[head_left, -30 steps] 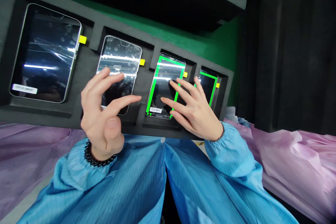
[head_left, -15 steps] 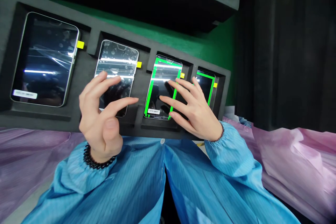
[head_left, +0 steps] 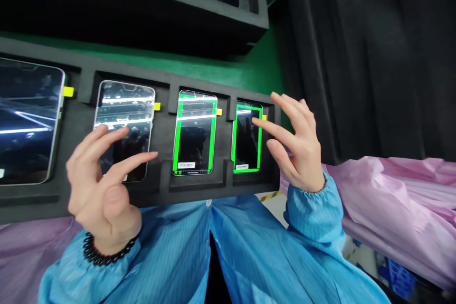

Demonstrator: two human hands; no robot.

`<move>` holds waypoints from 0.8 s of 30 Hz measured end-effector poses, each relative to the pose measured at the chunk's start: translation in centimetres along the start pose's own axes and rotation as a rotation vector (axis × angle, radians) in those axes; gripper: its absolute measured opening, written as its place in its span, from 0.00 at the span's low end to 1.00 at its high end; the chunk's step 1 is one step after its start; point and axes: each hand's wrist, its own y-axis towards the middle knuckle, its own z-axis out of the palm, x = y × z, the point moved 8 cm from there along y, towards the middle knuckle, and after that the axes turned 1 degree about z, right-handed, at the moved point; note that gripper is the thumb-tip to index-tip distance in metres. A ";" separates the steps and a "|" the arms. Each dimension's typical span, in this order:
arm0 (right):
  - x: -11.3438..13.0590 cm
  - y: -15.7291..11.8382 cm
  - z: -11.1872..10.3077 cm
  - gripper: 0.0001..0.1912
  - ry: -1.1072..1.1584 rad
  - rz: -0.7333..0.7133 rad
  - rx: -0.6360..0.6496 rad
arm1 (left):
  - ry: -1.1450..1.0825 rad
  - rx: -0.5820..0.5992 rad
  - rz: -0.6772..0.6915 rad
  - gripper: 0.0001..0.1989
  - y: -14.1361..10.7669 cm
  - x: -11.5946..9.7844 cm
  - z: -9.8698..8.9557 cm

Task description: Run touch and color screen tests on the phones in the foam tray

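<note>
A black foam tray (head_left: 162, 140) holds a row of glossy devices in separate slots. At the far left, cut off by the edge of the view, lies a large dark-screened device (head_left: 28, 123). Next to it is a clear-filmed phone (head_left: 124, 104), partly behind my left hand (head_left: 105, 185), whose curved fingers are apart and hold nothing. Two phones with bright green screen outlines (head_left: 194, 133) (head_left: 247, 147) sit to the right. My right hand (head_left: 295, 145) is open in the air, its index fingertip over the rightmost phone. I cannot tell whether it touches the screen.
Above the tray, a second black foam tray (head_left: 213, 14) holds more devices, with a green surface (head_left: 245, 69) between them. A black curtain (head_left: 359, 57) hangs at right. Lilac plastic sheeting (head_left: 395, 199) lies at both sides, and my blue sleeves (head_left: 306, 213) show below.
My right hand has moved right, from over the third phone to the rightmost one. The view has swung, so the tray sits further left and level. My left hand keeps its curved pose.
</note>
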 end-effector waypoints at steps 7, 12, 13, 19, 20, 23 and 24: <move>-1.9 -3.8 3.0 0.18 -0.069 0.012 0.117 | 0.100 -0.048 0.034 0.24 0.4 -0.9 0.3; -2.3 -5.1 1.9 0.23 0.022 0.082 0.010 | 0.112 -0.038 -0.021 0.25 0.2 -1.0 0.6; -2.3 -5.3 2.1 0.24 0.046 0.086 0.019 | 0.120 -0.039 -0.032 0.24 0.2 -1.0 0.6; -2.7 -6.8 3.4 0.23 0.082 0.064 0.136 | 0.124 -0.039 -0.030 0.24 0.1 -1.0 0.6; -2.6 -7.1 3.2 0.22 0.077 0.052 0.127 | 0.118 -0.039 -0.032 0.24 0.1 -1.0 0.6; -1.4 -7.8 2.5 0.19 0.083 -0.025 0.073 | 0.101 -0.042 -0.045 0.23 0.2 -0.9 0.6; -0.7 -7.9 2.6 0.19 0.094 -0.067 0.072 | 0.096 -0.045 -0.042 0.23 0.2 -1.0 0.7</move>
